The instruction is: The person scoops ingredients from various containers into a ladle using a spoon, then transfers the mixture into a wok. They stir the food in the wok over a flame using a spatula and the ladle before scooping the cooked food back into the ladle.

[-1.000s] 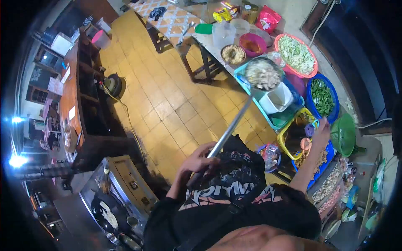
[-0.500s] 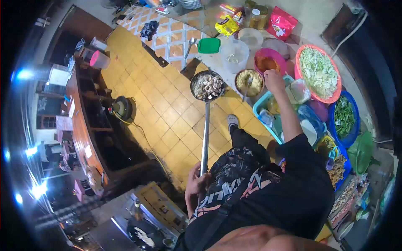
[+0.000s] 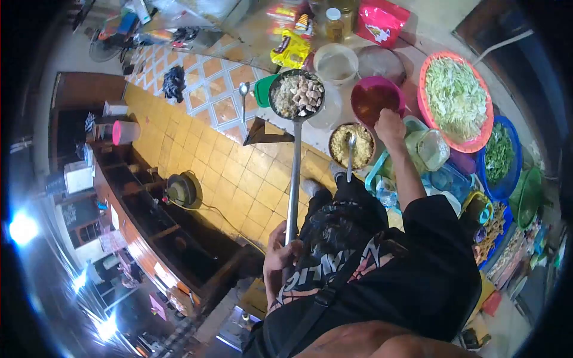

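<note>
My left hand [image 3: 280,253] is wrapped round the long metal handle of a ladle [image 3: 296,173]. Its wide round bowl carries pale chopped food and diced pale chunks. My right hand [image 3: 390,126] has its fingers closed at the near rim of a pink bowl [image 3: 382,82] with red-orange sauce inside; whatever they grip is hidden. Just left of that hand, a round pot holds yellow paste [image 3: 342,141], with a metal spoon [image 3: 351,156] resting in it. Beside the wrist is a clear lidded tub [image 3: 431,149].
A coral basket [image 3: 425,101] of shredded cabbage and a blue basket [image 3: 518,161] of chopped greens stand to the right. Behind are a clear container [image 3: 336,62], a jar [image 3: 335,25] and a red packet [image 3: 382,21]. A wooden counter [image 3: 134,230] runs along the left.
The view has moved forward toward the food. The ladle's bowl now overlaps the green lid and work surface. My right hand remains at the pink bowl, and a second foot shows.
</note>
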The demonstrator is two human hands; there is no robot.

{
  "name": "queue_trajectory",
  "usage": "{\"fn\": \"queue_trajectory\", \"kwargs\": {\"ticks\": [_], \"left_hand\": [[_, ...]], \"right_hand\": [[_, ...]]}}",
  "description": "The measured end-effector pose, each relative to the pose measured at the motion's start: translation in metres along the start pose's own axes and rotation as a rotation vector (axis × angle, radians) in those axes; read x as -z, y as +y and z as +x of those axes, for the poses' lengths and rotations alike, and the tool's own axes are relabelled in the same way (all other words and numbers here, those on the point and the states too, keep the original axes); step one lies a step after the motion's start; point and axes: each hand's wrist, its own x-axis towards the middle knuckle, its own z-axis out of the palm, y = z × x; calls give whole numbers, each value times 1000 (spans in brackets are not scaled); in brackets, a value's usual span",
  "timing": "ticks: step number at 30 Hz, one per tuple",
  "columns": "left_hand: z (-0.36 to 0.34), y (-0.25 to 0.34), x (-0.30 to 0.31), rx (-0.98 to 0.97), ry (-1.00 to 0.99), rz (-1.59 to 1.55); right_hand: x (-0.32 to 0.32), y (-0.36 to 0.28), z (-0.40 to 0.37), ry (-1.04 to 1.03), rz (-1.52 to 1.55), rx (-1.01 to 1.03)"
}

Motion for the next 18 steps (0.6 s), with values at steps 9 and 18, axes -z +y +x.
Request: {"fn": "queue_trajectory", "kwargs": {"ticks": [9, 18], "left_hand": [[52, 46, 18, 117, -128, 88], [88, 71, 43, 57, -260, 210]], "right_hand": [[-14, 20, -18, 214, 343, 150], [-30, 19, -51, 349, 705, -21]]}}
